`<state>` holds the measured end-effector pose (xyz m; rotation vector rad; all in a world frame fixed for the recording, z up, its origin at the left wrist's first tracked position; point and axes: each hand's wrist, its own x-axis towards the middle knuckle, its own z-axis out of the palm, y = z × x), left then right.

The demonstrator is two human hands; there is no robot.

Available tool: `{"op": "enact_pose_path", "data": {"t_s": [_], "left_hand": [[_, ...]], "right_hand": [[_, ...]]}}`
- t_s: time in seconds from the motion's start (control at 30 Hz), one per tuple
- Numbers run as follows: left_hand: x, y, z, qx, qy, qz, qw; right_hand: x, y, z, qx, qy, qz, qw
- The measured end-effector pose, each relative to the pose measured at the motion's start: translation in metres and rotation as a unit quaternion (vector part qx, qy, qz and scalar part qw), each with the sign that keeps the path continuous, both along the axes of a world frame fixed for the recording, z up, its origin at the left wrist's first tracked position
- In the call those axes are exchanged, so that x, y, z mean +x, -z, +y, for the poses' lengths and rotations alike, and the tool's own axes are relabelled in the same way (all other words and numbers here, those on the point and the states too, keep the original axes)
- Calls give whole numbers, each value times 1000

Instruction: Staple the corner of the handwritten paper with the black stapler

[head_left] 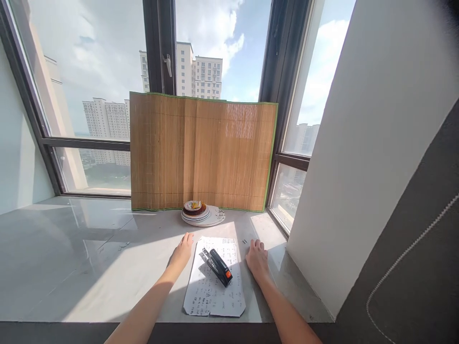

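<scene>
Between my hands lies a stack of handwritten paper sheets (201,296) with worn, torn corners. A black stapler (219,267) with an orange part at one end rests diagonally on the paper, its upper arm swung apart from its metal base. My left hand (184,248) rests on the sill just left of the paper's top corner, fingers loosely bent, holding nothing visible. To the right of the paper, my right hand (257,255) is on the sill with its fingers bent and slightly apart. Small dark strips, apparently staples (245,241), lie beside it.
Stacked plates (213,217) with a small patterned dish (192,205) on top stand at the back. Behind them a bamboo mat (204,153) leans against the window. A white wall (333,181) bounds the right side; the sill's front edge (172,321) is near me.
</scene>
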<state>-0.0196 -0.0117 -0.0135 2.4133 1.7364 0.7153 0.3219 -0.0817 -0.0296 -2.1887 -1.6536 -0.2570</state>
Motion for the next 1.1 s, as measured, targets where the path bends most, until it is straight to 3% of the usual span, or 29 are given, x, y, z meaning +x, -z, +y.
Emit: {"op": "enact_pose_path", "data": {"t_s": [0.2,0.3,0.43,0.53,0.73,0.9,1.1], "left_hand": [[6,-6,-56,-67,-36,-25,997],[8,-12,-73,-90,-35,-57,994],[6,-11,-78,-83,3,-98,992],[3,-5,-74,-78,39,-149,985],[1,5,-71,-32,116,-157,980],[2,3,-75,49,172,-69,981],[1,-5,-75,19,182,-42,982]], "right_hand": [[1,-1,-2,38,-25,46,998],[-6,-7,-6,116,-83,114,983],[-38,-10,-17,222,-227,262,911],[-66,-2,-27,182,-339,313,868],[-84,15,-41,100,-353,279,887],[-82,4,-47,68,-345,253,901],[-78,-4,-51,64,-352,249,900]]}}
